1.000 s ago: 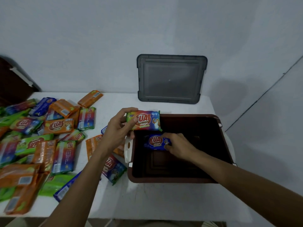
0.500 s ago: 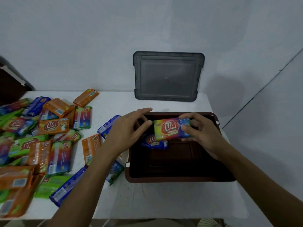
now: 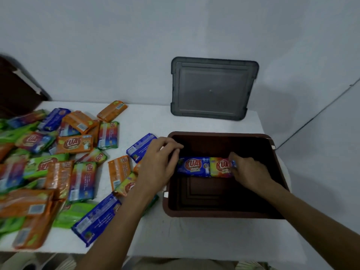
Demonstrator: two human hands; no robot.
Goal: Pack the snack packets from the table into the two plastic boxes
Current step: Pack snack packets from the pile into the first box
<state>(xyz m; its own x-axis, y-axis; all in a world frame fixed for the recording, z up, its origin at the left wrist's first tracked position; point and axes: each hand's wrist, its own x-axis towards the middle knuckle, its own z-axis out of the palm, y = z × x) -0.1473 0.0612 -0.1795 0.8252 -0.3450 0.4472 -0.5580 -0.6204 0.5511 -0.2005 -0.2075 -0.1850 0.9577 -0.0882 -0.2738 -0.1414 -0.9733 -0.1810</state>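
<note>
A brown plastic box [image 3: 220, 213] stands open on the white table [image 3: 175, 234]. Inside it, a blue packet [image 3: 193, 166] and a rainbow packet [image 3: 221, 167] lie side by side near the far wall. My right hand [image 3: 249, 170] is down in the box with its fingers closed on the right end of the rainbow packet. My left hand [image 3: 158, 162] rests over the box's left rim, fingers curled beside the blue packet, holding nothing that I can see. Several orange, green, blue and rainbow packets [image 3: 58, 162] lie heaped on the table's left half.
A grey lid [image 3: 213, 88] leans upright against the wall behind the box. A dark brown object [image 3: 17, 90] sits at the far left by the wall. A loose blue packet [image 3: 95, 217] lies near the table's front edge, and the table ends just right of the box.
My right hand has carried the rainbow packet down into the box and set it beside the blue packet. My left hand has let go of it and moved to the box's left rim.
</note>
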